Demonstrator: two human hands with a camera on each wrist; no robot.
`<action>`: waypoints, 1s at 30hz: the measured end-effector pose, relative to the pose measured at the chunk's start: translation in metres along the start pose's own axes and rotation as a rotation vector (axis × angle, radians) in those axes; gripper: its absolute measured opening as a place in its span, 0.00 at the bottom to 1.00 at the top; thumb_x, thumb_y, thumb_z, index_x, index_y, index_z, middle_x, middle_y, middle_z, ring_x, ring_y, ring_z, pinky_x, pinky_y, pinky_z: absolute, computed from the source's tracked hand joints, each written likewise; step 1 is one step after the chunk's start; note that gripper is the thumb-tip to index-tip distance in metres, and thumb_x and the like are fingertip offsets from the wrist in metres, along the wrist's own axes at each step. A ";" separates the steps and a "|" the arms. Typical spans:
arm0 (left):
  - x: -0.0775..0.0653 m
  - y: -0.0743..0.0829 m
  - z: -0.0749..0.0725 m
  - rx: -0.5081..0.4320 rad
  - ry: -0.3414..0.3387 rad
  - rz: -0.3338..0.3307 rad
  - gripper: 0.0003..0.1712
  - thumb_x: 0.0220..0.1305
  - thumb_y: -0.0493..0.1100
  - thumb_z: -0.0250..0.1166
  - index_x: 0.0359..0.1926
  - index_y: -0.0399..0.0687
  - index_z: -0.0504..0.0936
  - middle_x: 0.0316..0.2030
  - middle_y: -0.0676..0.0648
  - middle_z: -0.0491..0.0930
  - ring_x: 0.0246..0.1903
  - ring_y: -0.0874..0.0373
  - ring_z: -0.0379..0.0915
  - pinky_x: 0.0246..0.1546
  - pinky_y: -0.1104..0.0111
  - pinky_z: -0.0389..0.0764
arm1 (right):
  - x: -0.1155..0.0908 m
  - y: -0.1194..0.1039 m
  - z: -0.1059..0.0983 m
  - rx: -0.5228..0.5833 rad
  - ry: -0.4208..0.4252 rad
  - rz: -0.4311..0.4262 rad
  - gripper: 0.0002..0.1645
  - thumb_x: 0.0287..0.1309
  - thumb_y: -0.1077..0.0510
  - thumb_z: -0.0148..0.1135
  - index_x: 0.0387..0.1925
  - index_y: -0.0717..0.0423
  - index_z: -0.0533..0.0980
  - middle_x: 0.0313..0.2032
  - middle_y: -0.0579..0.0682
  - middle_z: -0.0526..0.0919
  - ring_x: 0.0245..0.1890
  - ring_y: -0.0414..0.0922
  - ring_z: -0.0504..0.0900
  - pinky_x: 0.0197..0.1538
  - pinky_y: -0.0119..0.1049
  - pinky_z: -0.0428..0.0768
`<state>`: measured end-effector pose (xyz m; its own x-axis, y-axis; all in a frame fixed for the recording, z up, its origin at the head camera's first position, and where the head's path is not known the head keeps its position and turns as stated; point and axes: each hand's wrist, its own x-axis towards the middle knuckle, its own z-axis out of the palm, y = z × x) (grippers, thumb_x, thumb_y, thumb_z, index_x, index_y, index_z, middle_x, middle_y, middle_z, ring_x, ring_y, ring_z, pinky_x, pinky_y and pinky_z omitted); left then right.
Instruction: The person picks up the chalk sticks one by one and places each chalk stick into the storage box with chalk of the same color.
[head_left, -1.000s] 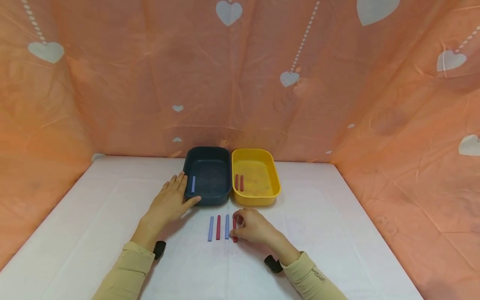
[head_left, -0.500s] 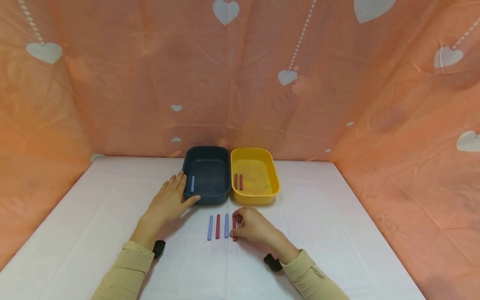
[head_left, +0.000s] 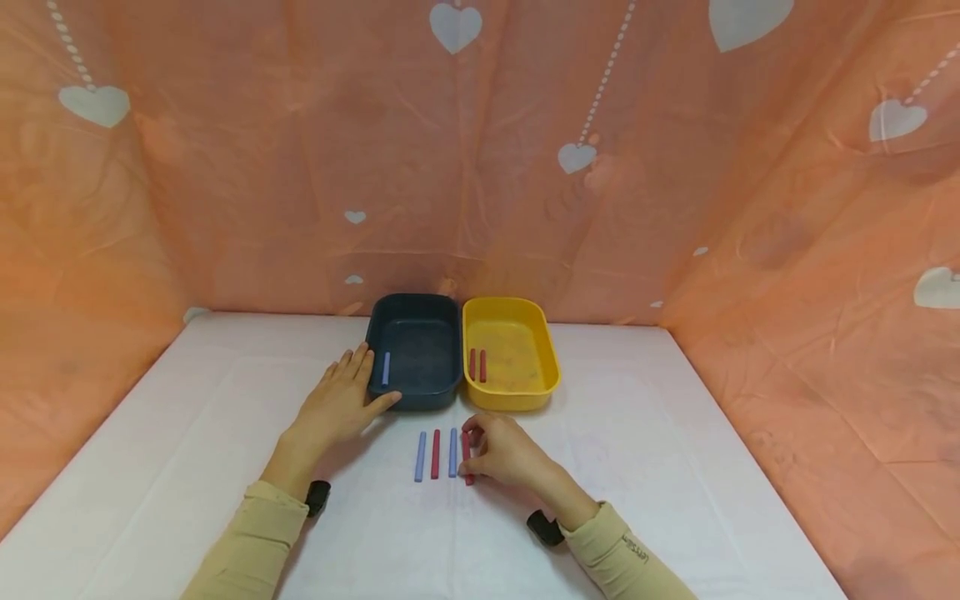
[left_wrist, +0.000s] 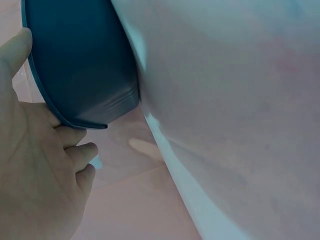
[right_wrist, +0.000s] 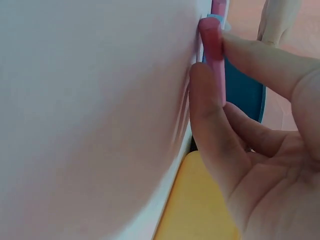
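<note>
My right hand pinches a slim red stick between thumb and fingertips, low over the table at the right end of a short row. To its left in the head view lie a blue stick, another red stick and a second blue stick, roughly parallel. My left hand rests against the dark blue tray, its fingers extended along the left side and the thumb at the near rim. In the left wrist view the tray's wall shows beside the fingers.
A yellow tray stands right beside the dark blue one, with two red sticks inside. One blue stick lies in the dark tray. Orange cloth with pale hearts hangs behind the white-covered table.
The far end of the red stick in my right hand has shifted slightly left, so it now lies a bit slanted. My left hand stays in place at the dark blue tray.
</note>
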<state>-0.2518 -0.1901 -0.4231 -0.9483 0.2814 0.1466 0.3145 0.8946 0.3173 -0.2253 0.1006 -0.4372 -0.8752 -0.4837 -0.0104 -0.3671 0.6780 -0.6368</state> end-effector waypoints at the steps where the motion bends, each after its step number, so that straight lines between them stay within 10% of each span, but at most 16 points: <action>1: 0.000 0.000 0.000 -0.001 0.003 0.001 0.53 0.76 0.63 0.58 0.77 0.22 0.53 0.79 0.26 0.48 0.77 0.27 0.44 0.76 0.39 0.49 | 0.000 0.000 0.000 0.006 0.002 -0.001 0.29 0.49 0.57 0.84 0.51 0.61 0.79 0.35 0.45 0.81 0.30 0.39 0.77 0.39 0.32 0.78; 30: -0.001 0.001 0.001 -0.005 0.012 -0.012 0.54 0.75 0.64 0.57 0.77 0.23 0.53 0.79 0.26 0.49 0.78 0.27 0.44 0.77 0.40 0.49 | -0.004 -0.007 0.000 0.170 0.085 -0.057 0.15 0.56 0.69 0.73 0.43 0.58 0.78 0.34 0.46 0.82 0.30 0.41 0.82 0.36 0.30 0.82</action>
<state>-0.2505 -0.1887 -0.4239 -0.9516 0.2662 0.1537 0.3030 0.8963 0.3237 -0.2196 0.0979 -0.4323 -0.8809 -0.4647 0.0900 -0.3643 0.5442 -0.7557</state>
